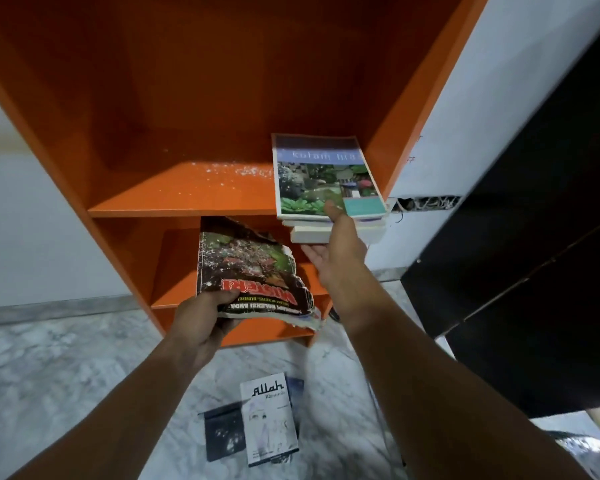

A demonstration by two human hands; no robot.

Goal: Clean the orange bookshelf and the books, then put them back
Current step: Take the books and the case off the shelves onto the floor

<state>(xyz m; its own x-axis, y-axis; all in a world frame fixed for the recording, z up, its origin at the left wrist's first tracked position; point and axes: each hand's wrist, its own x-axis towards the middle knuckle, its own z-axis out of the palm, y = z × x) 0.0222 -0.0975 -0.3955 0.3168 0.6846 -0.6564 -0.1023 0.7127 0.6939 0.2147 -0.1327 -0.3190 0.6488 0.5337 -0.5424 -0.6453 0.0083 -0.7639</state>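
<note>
The orange bookshelf (174,206) stands in front of me, with white dust specks on its upper board. At that board's right end, my right hand (336,247) grips a small stack of books (323,178), thumb on the garden-photo cover on top and fingers under the stack. The stack juts out past the shelf's front edge. Lower and to the left, my left hand (201,317) holds a worn, torn-edged magazine (253,271) with red lettering by its near edge, in front of the lower shelves.
On the marble floor (66,368) below lie a white book (269,420) and two dark books (224,434) partly under it. A black panel (534,237) leans at the right against the white wall. A ragged hole in the wall (426,202) shows right of the shelf.
</note>
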